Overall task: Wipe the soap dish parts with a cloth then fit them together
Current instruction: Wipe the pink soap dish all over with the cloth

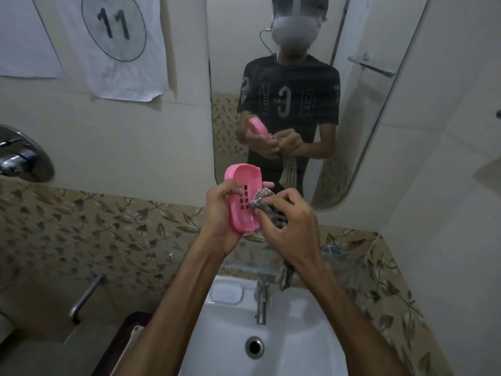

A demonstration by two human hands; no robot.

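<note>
— Where's the dish?
— Mid-frame, above the basin (271,348). Your left hand (221,221) grips the pink dish (244,196), long axis upright, tilted left, hollow facing you.
— And my right?
— Your right hand (292,229) clutches the cloth (267,206) against its right edge.

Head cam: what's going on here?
A person stands at a white washbasin facing a mirror. The left hand holds a pink slotted soap dish tray tilted up, while the right hand presses a bunched patterned cloth against its inner face. Only this one soap dish part is in hand, so nothing is fitted together yet.
</note>
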